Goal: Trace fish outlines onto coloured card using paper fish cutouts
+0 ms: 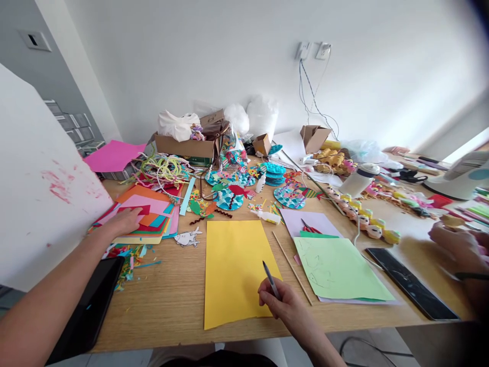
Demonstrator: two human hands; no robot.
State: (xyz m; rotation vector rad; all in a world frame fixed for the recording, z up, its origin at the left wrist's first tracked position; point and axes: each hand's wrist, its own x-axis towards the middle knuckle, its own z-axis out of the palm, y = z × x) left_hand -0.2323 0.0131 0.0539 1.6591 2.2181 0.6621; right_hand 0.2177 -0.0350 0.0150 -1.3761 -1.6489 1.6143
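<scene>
A pale wall (183, 56) stands behind the wooden table (164, 306), with two sockets (304, 50) high up beyond the yellow sheet (233, 275) and to its right, thin cables hanging from them. The yellow sheet lies flat near the table's front edge, its face plain. Straight beyond it the surface is crowded: a glue bottle (268, 217) on its side just past its far edge, then blue patterned discs (290, 198), and at the back, to the left, an open cardboard box (185, 148).

Left of the yellow sheet come a paper fish (188, 238), a litter of coloured scraps (132, 265), a black tablet (91, 306) and a fanned pile of coloured paper (168, 229). The left hand (126, 223) rests on that pile, fingers on a red sheet (145, 209) — whether they pinch it, I cannot tell. The right hand (280, 300) is over the yellow sheet's lower right corner, gripping a pen (270, 278) that points up and away.

Right of the yellow sheet lie a thin stick (292, 267), then a light green sheet (340, 267) with faint drawn lines, red-handled scissors (310, 227) behind it — and farther right, a dark slab (412, 283) and another person's hands (454, 244).
</scene>
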